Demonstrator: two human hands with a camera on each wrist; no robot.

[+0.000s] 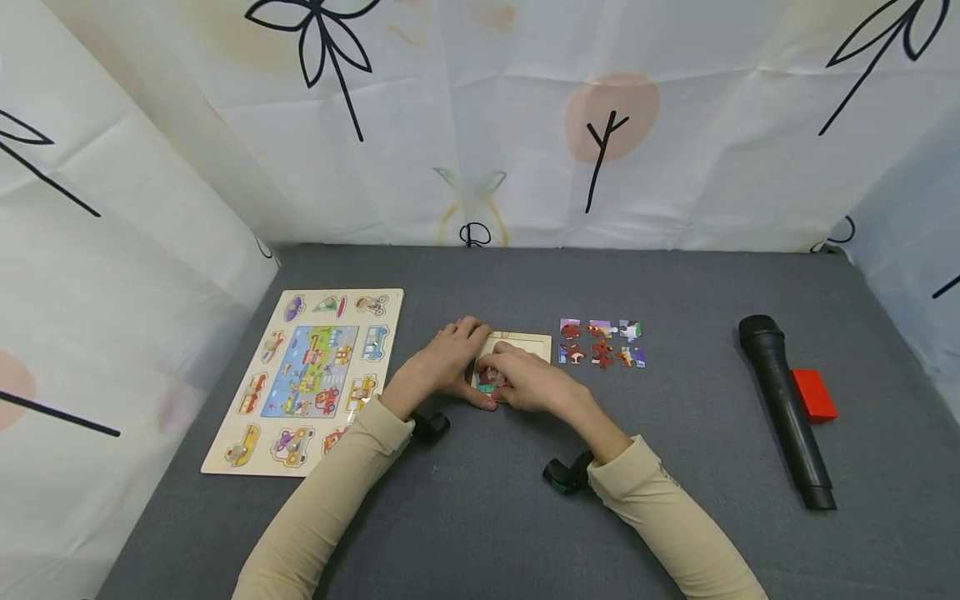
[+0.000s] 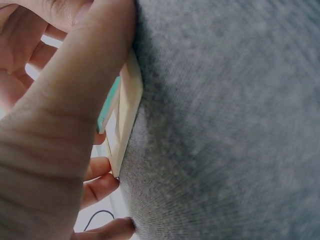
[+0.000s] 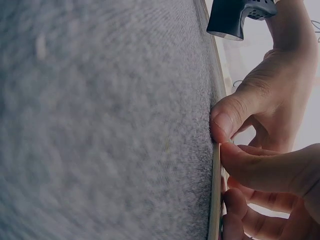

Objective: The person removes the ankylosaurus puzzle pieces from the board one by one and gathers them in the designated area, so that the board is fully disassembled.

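Note:
A small wooden puzzle tray [image 1: 537, 341] lies on the grey table. My left hand [image 1: 448, 357] holds it by the left side, fingers at the far corner and thumb at the near one. Over the tray, my right hand [image 1: 534, 381] has curled fingers and pinches a puzzle piece [image 1: 489, 379], mostly covered by the fingers. Its teal edge appears tilted above the tray in the left wrist view. Just right of the tray lie several loose puzzle pieces [image 1: 602, 354] in two rows, red, purple and green.
On the left lies a large wooden peg board [image 1: 273, 346] with vehicle and toy pictures, partly behind my left forearm. A black microphone [image 1: 787, 412] lies at the right, beside a red block [image 1: 814, 396]. White patterned cloth [image 1: 525, 125] hangs behind the table.

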